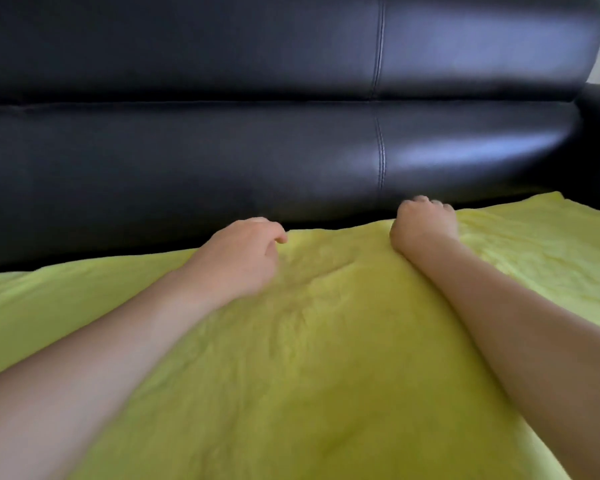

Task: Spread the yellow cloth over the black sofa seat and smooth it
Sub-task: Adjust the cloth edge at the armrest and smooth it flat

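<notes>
The yellow cloth (326, 358) lies spread across the black sofa seat (101, 251), covering nearly all of it that shows; only a dark strip of seat remains bare along the far edge, under the backrest (222, 150). Both forearms reach forward over the cloth to that far edge. The left hand (243, 258) rests on the cloth with its fingers curled downward at the hem, and it seems to pinch the edge, though blur makes that hard to confirm. The right hand (425, 225) is bent at the wrist, its fingers folded over the cloth's far edge and gripping it. Between the two hands the fabric is bunched into shallow wrinkles running toward the viewer, while the nearer part lies fairly flat.
</notes>
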The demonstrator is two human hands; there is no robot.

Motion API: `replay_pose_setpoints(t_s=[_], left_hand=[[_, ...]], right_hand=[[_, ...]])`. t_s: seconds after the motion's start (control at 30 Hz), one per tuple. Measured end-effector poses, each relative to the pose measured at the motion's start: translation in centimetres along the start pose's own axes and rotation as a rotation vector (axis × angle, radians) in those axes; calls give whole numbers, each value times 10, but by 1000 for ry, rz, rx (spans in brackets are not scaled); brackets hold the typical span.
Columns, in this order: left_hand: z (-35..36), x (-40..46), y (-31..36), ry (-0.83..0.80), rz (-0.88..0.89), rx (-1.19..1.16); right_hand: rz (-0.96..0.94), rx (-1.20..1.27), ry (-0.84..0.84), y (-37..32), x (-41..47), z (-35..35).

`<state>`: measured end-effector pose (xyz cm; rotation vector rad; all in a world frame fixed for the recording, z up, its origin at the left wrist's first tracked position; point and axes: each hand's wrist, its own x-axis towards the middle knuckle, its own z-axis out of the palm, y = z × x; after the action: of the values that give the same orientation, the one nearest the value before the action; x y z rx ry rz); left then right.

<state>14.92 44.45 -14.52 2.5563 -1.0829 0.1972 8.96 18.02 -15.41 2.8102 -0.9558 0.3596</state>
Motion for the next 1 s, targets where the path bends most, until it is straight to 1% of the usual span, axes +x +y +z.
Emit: replay_pose_setpoints(t_s=[0.03, 0.1, 0.2, 0.27, 0.37, 0.43, 0.53, 0.63, 0.7, 0.77, 0.87, 0.9, 1.0], left_hand=[[-8, -12, -17, 29, -62, -13], [-19, -28, -49, 76, -178, -19], [-29, -45, -89, 106, -257, 34], [-32, -54, -106, 104, -261, 46], [-31, -59, -116, 57, -215, 29], [-30, -54, -118, 44, -224, 34], [-29, -44, -117, 22, -258, 168], [-28, -41, -110, 57, -262, 345], [-26, -39, -107, 74, -232, 408], [-27, -33, -106, 46, -219, 349], [-34, -17, -103, 33, -236, 60], [-35, -13, -103, 43, -239, 22], [-26, -12, -102, 9, -188, 110]], right_hand=[[-59, 1, 74, -15, -11, -9], [-199, 138, 160, -52, -32, -22], [-352, 318, 146, -114, -65, -32], [-419, 336, 91, -141, -82, -29], [-400, 323, -28, -150, -93, -17], [-368, 344, -74, -148, -93, -13], [-374, 336, -80, -149, -95, -12], [-386, 355, -74, -149, -97, -10], [-378, 363, -98, -149, -97, -10], [-370, 334, -135, -149, -97, -10], [-391, 275, -178, -150, -95, -9], [-395, 257, -204, -150, -94, -9], [-361, 195, -299, -149, -93, -11]])
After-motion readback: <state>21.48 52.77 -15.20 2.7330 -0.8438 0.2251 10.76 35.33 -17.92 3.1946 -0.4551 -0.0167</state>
